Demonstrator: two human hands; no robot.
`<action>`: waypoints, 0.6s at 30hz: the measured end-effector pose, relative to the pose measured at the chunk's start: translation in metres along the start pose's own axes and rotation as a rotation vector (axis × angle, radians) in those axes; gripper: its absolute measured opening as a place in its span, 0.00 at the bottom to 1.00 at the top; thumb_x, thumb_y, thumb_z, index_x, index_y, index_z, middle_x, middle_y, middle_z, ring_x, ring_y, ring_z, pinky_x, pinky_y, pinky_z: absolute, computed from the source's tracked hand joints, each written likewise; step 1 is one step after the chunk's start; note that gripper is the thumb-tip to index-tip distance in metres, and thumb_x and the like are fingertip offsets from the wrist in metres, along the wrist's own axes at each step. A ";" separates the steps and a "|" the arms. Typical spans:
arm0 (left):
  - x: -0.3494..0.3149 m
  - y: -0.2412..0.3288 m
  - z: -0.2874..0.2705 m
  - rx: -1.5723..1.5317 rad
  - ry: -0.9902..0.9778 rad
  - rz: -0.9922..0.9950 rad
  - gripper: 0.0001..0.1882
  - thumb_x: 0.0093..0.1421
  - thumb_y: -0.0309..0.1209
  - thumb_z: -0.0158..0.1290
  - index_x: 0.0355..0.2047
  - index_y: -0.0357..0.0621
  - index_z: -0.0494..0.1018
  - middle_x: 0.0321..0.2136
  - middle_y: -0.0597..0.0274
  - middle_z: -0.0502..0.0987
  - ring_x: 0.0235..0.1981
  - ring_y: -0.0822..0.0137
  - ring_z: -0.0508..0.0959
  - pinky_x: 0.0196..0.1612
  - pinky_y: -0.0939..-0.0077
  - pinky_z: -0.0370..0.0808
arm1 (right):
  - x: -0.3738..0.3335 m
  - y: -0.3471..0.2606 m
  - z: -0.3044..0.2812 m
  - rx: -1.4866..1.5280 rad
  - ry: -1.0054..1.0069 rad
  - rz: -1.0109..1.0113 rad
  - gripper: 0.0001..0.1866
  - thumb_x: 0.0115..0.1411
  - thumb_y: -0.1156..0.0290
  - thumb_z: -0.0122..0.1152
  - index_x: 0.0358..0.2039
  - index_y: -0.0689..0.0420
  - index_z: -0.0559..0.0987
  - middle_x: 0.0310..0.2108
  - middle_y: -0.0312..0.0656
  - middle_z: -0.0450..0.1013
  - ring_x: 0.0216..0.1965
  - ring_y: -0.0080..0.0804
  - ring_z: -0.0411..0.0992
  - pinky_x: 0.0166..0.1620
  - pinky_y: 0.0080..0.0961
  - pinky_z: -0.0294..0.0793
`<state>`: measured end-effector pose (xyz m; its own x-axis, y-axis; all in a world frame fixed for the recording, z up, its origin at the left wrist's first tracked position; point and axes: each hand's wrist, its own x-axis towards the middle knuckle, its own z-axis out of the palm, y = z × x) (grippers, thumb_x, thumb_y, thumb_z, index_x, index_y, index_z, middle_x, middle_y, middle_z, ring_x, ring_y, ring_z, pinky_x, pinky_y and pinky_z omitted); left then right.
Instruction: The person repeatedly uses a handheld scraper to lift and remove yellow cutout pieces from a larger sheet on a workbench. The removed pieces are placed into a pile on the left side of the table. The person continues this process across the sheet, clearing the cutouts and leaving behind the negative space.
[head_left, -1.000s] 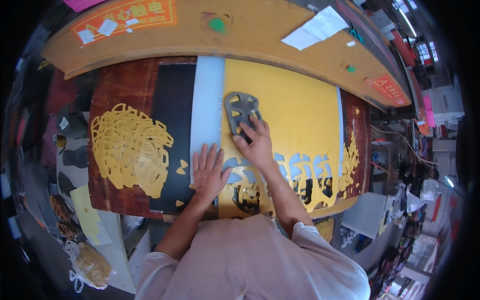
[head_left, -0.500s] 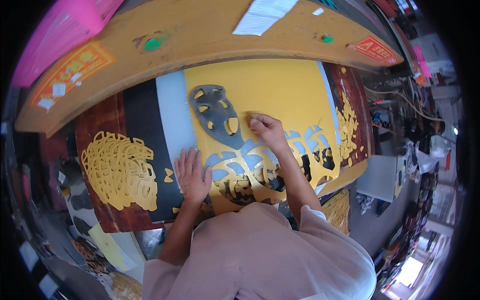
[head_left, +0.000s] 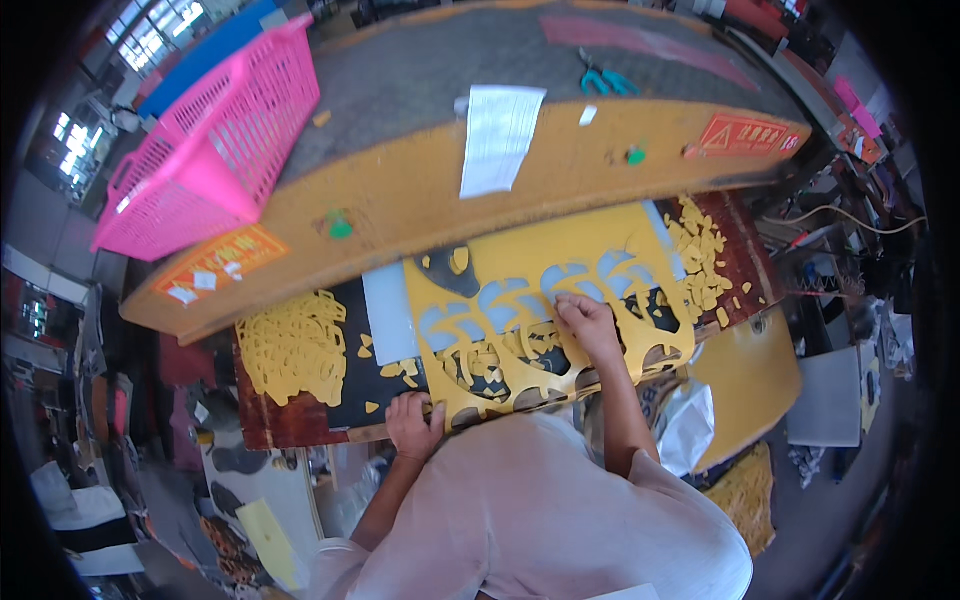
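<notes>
A yellow sheet (head_left: 560,232) lies on a white board (head_left: 388,315), its near half cut into openwork with rows of curved holes. My right hand (head_left: 590,325) is over this cut part, thumb and fingers pinched together; what they hold, if anything, is hidden. My left hand (head_left: 413,425) rests at the table's near edge, fingers bent but apart, the thumb by the sheet's near left corner. A dark cutting die (head_left: 452,275) with holes lies on the sheet, its far part hidden beneath the press beam (head_left: 400,200). Loose yellow cut pieces (head_left: 480,365) show through the openings.
A heap of yellow openwork cut-outs (head_left: 290,350) lies left, and small yellow scraps (head_left: 700,255) are piled right. On the beam are a pink basket (head_left: 215,150), a paper sheet (head_left: 500,140) and teal-handled pliers (head_left: 607,80). A silvery bag (head_left: 690,425) is by my right arm.
The view has shifted, and the beam now covers most of the die. My right hand has moved from beside the die onto the cut part; my left has drawn back to the near edge.
</notes>
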<state>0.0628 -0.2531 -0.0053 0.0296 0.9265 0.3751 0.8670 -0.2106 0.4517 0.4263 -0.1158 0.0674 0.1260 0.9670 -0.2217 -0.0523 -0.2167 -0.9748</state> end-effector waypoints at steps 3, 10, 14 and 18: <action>0.056 -0.013 0.015 0.068 0.054 -0.098 0.11 0.63 0.42 0.63 0.35 0.50 0.77 0.33 0.60 0.77 0.40 0.50 0.78 0.43 0.51 0.71 | 0.025 -0.028 -0.003 0.005 -0.045 -0.067 0.17 0.69 0.68 0.68 0.52 0.67 0.86 0.35 0.35 0.83 0.35 0.19 0.77 0.42 0.20 0.78; 0.167 -0.053 0.023 0.195 0.184 -0.118 0.11 0.65 0.41 0.61 0.30 0.49 0.80 0.32 0.57 0.79 0.37 0.48 0.79 0.40 0.48 0.73 | 0.087 -0.098 -0.023 -0.012 -0.011 -0.182 0.28 0.70 0.68 0.67 0.66 0.70 0.76 0.33 0.36 0.80 0.32 0.20 0.75 0.40 0.21 0.76; 0.216 -0.057 0.036 0.234 0.143 -0.029 0.12 0.67 0.41 0.57 0.31 0.48 0.81 0.35 0.58 0.81 0.41 0.49 0.79 0.45 0.48 0.72 | 0.116 -0.131 -0.041 -0.070 0.149 -0.207 0.22 0.70 0.68 0.67 0.59 0.70 0.82 0.37 0.38 0.83 0.36 0.23 0.79 0.42 0.23 0.80; 0.249 -0.081 0.045 0.184 0.237 -0.059 0.10 0.65 0.40 0.59 0.32 0.50 0.81 0.36 0.60 0.81 0.41 0.49 0.79 0.45 0.49 0.72 | 0.127 -0.100 -0.014 -0.108 -0.048 -0.044 0.22 0.70 0.67 0.67 0.59 0.69 0.83 0.39 0.39 0.84 0.38 0.23 0.80 0.45 0.21 0.80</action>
<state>0.0217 0.0083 0.0152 -0.1219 0.8324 0.5406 0.9398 -0.0784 0.3326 0.4610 0.0272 0.1365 0.0776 0.9806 -0.1798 0.0599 -0.1846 -0.9810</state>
